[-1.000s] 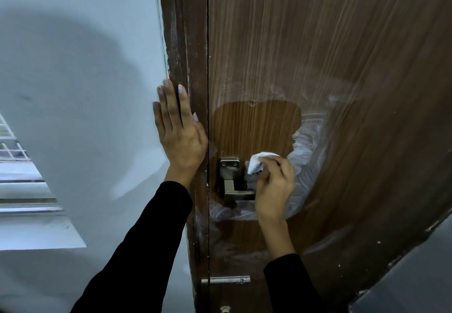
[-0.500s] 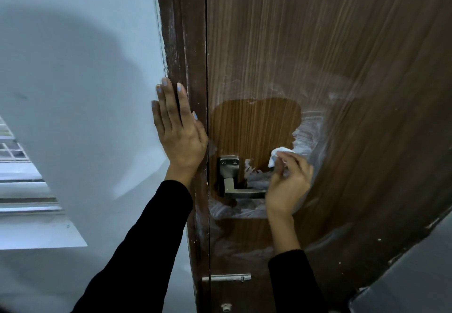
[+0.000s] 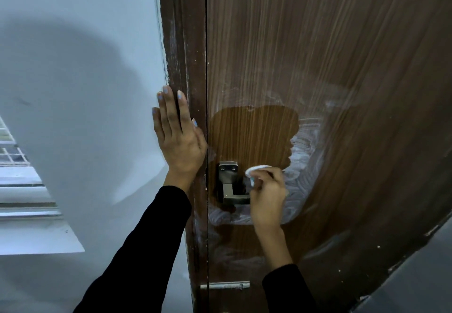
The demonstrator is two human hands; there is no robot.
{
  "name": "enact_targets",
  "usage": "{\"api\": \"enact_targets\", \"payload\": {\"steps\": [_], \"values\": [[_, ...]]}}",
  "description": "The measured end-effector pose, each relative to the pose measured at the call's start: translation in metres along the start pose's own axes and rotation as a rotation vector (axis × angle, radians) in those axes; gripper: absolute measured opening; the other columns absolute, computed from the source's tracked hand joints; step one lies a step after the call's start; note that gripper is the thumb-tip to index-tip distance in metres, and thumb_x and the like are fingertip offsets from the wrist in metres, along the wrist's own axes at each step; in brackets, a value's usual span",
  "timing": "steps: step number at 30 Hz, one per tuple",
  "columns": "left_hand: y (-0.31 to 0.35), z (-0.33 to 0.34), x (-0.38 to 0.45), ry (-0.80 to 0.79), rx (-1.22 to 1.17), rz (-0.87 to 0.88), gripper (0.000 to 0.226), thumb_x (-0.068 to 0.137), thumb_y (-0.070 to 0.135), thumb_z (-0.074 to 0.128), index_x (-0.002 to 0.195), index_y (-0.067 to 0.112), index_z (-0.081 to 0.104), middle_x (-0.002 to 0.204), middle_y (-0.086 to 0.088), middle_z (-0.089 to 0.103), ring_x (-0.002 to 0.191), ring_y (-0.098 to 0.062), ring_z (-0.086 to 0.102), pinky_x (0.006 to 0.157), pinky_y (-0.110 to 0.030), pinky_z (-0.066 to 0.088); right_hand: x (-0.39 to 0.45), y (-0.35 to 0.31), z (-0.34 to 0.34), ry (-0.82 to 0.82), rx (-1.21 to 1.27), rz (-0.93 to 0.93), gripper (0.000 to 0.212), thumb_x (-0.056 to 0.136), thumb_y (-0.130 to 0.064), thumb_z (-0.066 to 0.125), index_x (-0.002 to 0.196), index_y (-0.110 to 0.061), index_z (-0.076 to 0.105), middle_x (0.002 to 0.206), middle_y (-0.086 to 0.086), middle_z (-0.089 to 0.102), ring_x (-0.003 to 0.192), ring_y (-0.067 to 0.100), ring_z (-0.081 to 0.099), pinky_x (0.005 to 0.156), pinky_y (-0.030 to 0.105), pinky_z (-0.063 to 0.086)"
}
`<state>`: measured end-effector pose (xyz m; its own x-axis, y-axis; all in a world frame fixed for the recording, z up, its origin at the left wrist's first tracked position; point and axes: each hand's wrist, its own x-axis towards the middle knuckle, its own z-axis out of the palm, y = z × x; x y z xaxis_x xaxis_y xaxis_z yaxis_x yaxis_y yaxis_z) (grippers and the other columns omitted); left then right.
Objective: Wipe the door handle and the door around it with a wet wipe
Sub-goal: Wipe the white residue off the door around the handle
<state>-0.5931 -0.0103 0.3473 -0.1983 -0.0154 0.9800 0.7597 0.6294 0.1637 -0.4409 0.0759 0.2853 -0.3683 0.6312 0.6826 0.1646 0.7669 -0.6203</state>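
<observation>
Handle (image 3: 231,185): metal lever on a square plate with two screws, set at the left edge of the door, about mid-height in the view; the lever runs right, and its far end is hidden behind the right hand.
Door (image 3: 342,68): brown wood grain, filling the right of the view; hazy whitish streaks cover much of it.
Clean patch (image 3: 254,136): darker, streak-free area just above the handle, with smeared white swirls curving round its right side and beneath the handle.
Wipe (image 3: 255,171): small white wad, just right of the handle plate, above the lever, against the door.
Right hand (image 3: 267,197): grip closed on the wipe, fingers curled round it and pinching it at the top; the hand lies over the lever's end. Whether it touches the lever cannot be told.
Left hand (image 3: 178,139): grip slack and holding nothing, fingers straight and together, pointing up; palm flat where the wall meets the frame, level with the clean patch.
Frame (image 3: 186,56): dark brown strip left of the door, flecked with white along its edge.
Wall (image 3: 73,68): pale, left of the frame, with a large soft shadow on it.
Sleeves (image 3: 146,251): black, on both forearms, coming up from the bottom of the view.
Bolt (image 3: 225,285): small metal fitting low on the door, across the seam with the frame.
</observation>
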Motion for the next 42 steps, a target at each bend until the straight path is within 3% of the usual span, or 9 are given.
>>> {"api": "enact_targets", "payload": {"steps": [4, 9, 13, 18, 23, 27, 32, 37, 42], "values": [[0.001, 0.000, 0.001, -0.005, 0.009, -0.002, 0.053, 0.095, 0.012, 0.039, 0.144, 0.000, 0.023, 0.148, -0.028, 0.032, 0.141, -0.036, 0.024, 0.117, -0.046, 0.019, 0.016, 0.000, -0.011, 0.219, 0.061, 0.138, 0.023, 0.077, 0.010, 0.061, 0.094, -0.004, 0.067, 0.105, 0.016, 0.057, 0.098, 0.027, 0.057, 0.086, 0.022, 0.042], [0.004, -0.007, 0.003, -0.046, -0.003, -0.031, 0.050, 0.097, 0.014, 0.033, 0.145, 0.000, 0.023, 0.150, -0.027, 0.027, 0.142, -0.035, 0.019, 0.118, -0.044, 0.011, 0.003, -0.002, -0.007, -0.086, -0.048, -0.054, 0.031, 0.076, 0.009, 0.062, 0.101, -0.007, 0.066, 0.114, 0.012, 0.054, 0.103, 0.022, 0.054, 0.088, 0.025, 0.045], [0.014, -0.008, 0.007, -0.068, -0.009, 0.008, 0.051, 0.097, 0.014, 0.035, 0.145, 0.000, 0.024, 0.152, -0.025, 0.025, 0.143, -0.033, 0.015, 0.119, -0.042, 0.006, 0.012, 0.006, -0.017, 0.178, 0.034, 0.199, 0.026, 0.081, 0.007, 0.058, 0.104, -0.004, 0.063, 0.114, 0.016, 0.054, 0.104, 0.026, 0.056, 0.089, 0.024, 0.043], [0.016, -0.006, 0.006, -0.094, 0.046, -0.005, 0.055, 0.095, 0.016, 0.039, 0.145, 0.000, 0.026, 0.151, -0.024, 0.028, 0.142, -0.036, 0.021, 0.117, -0.047, 0.016, 0.010, 0.005, -0.013, 0.043, -0.003, -0.059, 0.029, 0.080, 0.006, 0.059, 0.105, -0.007, 0.064, 0.111, 0.014, 0.056, 0.101, 0.022, 0.055, 0.085, 0.024, 0.045], [0.016, -0.004, 0.005, -0.066, 0.063, 0.018, 0.056, 0.093, 0.014, 0.042, 0.145, 0.001, 0.027, 0.150, -0.025, 0.029, 0.142, -0.035, 0.019, 0.117, -0.046, 0.016, 0.025, 0.015, -0.022, 0.334, 0.108, 0.087, 0.023, 0.083, 0.008, 0.057, 0.101, -0.003, 0.064, 0.104, 0.014, 0.057, 0.095, 0.018, 0.056, 0.083, 0.015, 0.041], [0.015, -0.003, 0.004, -0.069, 0.074, 0.014, 0.056, 0.093, 0.016, 0.041, 0.145, 0.001, 0.026, 0.151, -0.025, 0.028, 0.142, -0.034, 0.017, 0.118, -0.045, 0.015, 0.019, 0.015, -0.016, 0.137, 0.058, -0.139, 0.023, 0.078, 0.009, 0.063, 0.098, -0.002, 0.067, 0.101, 0.013, 0.060, 0.096, 0.019, 0.056, 0.089, 0.017, 0.042], [0.014, -0.001, 0.004, -0.044, 0.069, 0.024, 0.054, 0.095, 0.014, 0.040, 0.145, 0.001, 0.026, 0.150, -0.024, 0.028, 0.142, -0.034, 0.017, 0.119, -0.043, 0.012, 0.028, 0.026, -0.027, 0.375, 0.130, 0.078, 0.021, 0.082, 0.008, 0.059, 0.099, -0.002, 0.065, 0.101, 0.013, 0.058, 0.092, 0.020, 0.058, 0.083, 0.006, 0.039], [0.014, -0.003, 0.003, -0.040, 0.043, 0.023, 0.051, 0.096, 0.014, 0.039, 0.144, 0.000, 0.029, 0.150, -0.024, 0.028, 0.142, -0.034, 0.018, 0.119, -0.042, 0.013, 0.020, 0.023, -0.019, 0.191, 0.092, -0.088, 0.023, 0.077, 0.009, 0.064, 0.096, -0.003, 0.067, 0.101, 0.012, 0.060, 0.095, 0.019, 0.058, 0.085, 0.016, 0.044], [0.014, -0.003, 0.003, -0.030, 0.033, 0.029, 0.051, 0.095, 0.011, 0.041, 0.143, -0.001, 0.030, 0.150, -0.023, 0.028, 0.142, -0.034, 0.018, 0.119, -0.043, 0.015, 0.023, 0.032, -0.023, 0.320, 0.121, 0.044, 0.025, 0.081, 0.006, 0.062, 0.104, -0.001, 0.066, 0.108, 0.014, 0.058, 0.102, 0.020, 0.056, 0.088, 0.008, 0.039]]}}
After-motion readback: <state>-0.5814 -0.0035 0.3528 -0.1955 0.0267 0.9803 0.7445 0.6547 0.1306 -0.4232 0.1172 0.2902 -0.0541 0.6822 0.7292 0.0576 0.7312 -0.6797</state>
